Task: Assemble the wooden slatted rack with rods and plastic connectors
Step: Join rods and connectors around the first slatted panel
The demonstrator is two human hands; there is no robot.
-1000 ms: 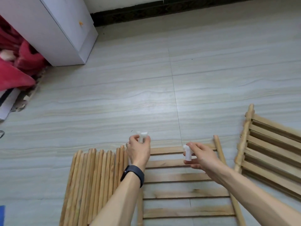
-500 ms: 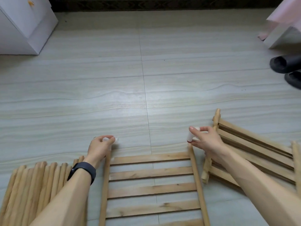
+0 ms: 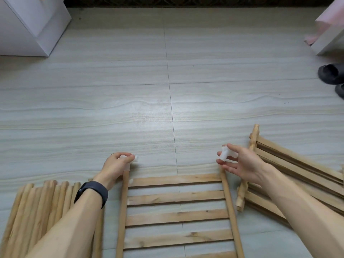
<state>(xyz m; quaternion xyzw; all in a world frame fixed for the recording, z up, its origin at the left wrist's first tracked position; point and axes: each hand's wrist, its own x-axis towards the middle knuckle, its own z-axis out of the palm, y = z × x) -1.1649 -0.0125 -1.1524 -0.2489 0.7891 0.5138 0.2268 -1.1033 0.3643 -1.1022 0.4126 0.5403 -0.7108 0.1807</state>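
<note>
Pinches a white plastic connector (image 3: 123, 157) in the left grip (image 3: 115, 167), right at the far tip of the left rail. Holds a second connector (image 3: 224, 153) in the right grip (image 3: 242, 162), thumb and forefinger round it, above the right rail's tip. Shows the slatted panel (image 3: 176, 197) flat on the floor (image 3: 167, 108): pale knotty slats across two round rails, between loose rods (image 3: 42, 202) and another panel (image 3: 290, 164).

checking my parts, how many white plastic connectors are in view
2. One connector in the left hand on the left rod of the panel; one in the right hand near its right rod. More may be hidden.
</note>
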